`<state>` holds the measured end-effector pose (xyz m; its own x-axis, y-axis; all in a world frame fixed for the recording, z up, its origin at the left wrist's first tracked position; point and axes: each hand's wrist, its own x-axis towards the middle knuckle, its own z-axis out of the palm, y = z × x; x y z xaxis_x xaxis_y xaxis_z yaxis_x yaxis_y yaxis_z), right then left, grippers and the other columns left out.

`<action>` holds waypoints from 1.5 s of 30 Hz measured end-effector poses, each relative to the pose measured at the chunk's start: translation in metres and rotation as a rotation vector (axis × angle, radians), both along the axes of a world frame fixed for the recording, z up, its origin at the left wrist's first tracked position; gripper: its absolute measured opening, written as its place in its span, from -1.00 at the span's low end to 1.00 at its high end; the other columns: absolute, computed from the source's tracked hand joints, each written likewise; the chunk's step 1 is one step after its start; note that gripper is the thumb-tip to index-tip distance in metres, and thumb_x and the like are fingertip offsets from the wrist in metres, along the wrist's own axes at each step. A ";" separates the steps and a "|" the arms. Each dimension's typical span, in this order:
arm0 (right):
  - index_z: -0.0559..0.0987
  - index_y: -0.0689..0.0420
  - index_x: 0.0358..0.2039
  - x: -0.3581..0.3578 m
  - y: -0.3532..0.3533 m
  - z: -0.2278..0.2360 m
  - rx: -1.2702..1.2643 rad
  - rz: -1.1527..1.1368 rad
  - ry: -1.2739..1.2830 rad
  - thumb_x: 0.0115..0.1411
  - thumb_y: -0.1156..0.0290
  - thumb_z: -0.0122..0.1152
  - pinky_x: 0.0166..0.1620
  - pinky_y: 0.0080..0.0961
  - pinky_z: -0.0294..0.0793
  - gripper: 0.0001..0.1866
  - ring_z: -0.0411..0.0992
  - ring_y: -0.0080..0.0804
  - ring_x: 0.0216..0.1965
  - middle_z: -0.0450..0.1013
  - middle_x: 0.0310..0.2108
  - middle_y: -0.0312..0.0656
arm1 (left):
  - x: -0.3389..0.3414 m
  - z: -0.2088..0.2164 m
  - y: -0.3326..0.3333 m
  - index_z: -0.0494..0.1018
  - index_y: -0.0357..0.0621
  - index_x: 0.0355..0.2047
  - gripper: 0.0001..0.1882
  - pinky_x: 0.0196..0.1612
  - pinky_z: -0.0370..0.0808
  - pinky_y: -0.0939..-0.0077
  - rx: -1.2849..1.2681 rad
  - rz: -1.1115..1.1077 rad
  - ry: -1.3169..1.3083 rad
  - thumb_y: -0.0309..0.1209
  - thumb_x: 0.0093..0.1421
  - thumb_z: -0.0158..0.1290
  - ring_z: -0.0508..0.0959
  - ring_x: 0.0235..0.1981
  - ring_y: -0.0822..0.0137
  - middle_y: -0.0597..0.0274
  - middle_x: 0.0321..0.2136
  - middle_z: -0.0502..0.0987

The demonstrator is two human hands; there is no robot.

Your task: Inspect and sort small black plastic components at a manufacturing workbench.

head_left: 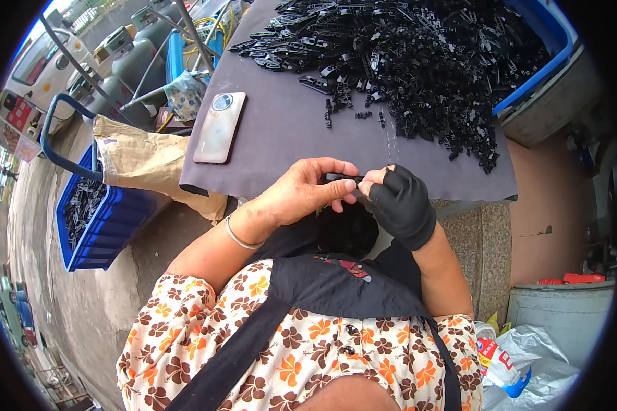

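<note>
Near the front edge of the grey-covered table (274,130), my two hands meet over a small black plastic part (337,177). My bare left hand (315,186), with a bangle on the wrist, pinches the part between thumb and fingers. My right hand (399,204) wears a black fingerless glove, and its fingertips press on the part's right end. Fingers cover most of the part, so its shape is hard to make out. Beyond my hands lies a big heap of black plastic parts (404,68), with longer pieces at the left and small ones at the right.
A phone (219,129) lies on the table's left side. Left of the table stands a blue crate (106,226) of black parts, beside brown paper (144,154). A blue tray (538,82) edges the heap at right. Gas cylinders (134,61) stand far left, a grey drum (562,318) at right.
</note>
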<state>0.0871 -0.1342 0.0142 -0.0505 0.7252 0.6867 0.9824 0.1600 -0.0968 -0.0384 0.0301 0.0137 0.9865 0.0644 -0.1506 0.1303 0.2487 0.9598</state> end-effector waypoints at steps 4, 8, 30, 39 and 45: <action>0.48 0.14 -0.47 -0.004 0.001 -0.002 0.059 0.004 -0.007 -0.20 0.60 0.28 -0.51 -0.44 0.39 -0.78 0.39 -0.29 -0.52 0.41 -0.44 -0.22 | 0.000 -0.007 0.004 0.34 -0.33 -0.03 -0.68 -0.28 0.49 0.67 -0.020 -0.028 0.041 -0.40 0.25 -0.02 0.53 -0.39 0.49 0.13 -0.35 0.56; 0.48 0.13 -0.47 0.000 0.001 -0.004 -0.007 0.002 0.041 -0.18 0.57 0.25 -0.49 -0.45 0.40 -0.81 0.38 -0.32 -0.52 0.41 -0.42 -0.24 | -0.001 -0.006 0.005 0.33 -0.32 -0.02 -0.67 -0.27 0.50 0.66 -0.054 -0.050 0.063 -0.40 0.26 -0.03 0.53 -0.38 0.49 0.14 -0.34 0.56; 0.52 0.30 -0.26 0.013 0.004 -0.005 -0.359 -0.037 1.060 -0.06 0.61 0.27 -0.30 -0.64 0.43 -0.71 0.41 -0.63 -0.39 0.47 -0.38 -0.26 | 0.007 -0.007 -0.006 0.38 -0.35 -0.13 -0.79 -0.21 0.52 0.62 0.764 0.130 -0.476 -0.62 0.21 -0.08 0.53 -0.29 0.48 0.21 -0.24 0.51; 0.55 0.23 -0.33 0.046 0.001 0.021 -0.784 -0.141 0.805 -0.03 0.46 0.27 -0.38 -0.61 0.39 -0.78 0.39 -0.56 -0.47 0.46 -0.47 -0.23 | 0.031 -0.004 0.022 0.26 -0.27 0.09 -0.35 -0.15 0.48 0.42 0.636 -0.175 -0.197 -0.29 0.04 0.23 0.50 -0.18 0.30 0.05 -0.13 0.48; 0.50 0.11 -0.18 0.087 0.064 -0.018 -0.311 -0.451 0.276 0.11 0.36 0.09 -0.29 -0.35 0.44 -0.75 0.45 -0.06 -0.32 0.45 -0.31 -0.02 | 0.109 -0.034 0.118 0.33 -0.01 0.00 -0.54 -0.05 0.39 0.19 1.559 0.587 -0.185 -0.37 0.05 0.11 0.39 -0.06 0.02 0.09 -0.12 0.42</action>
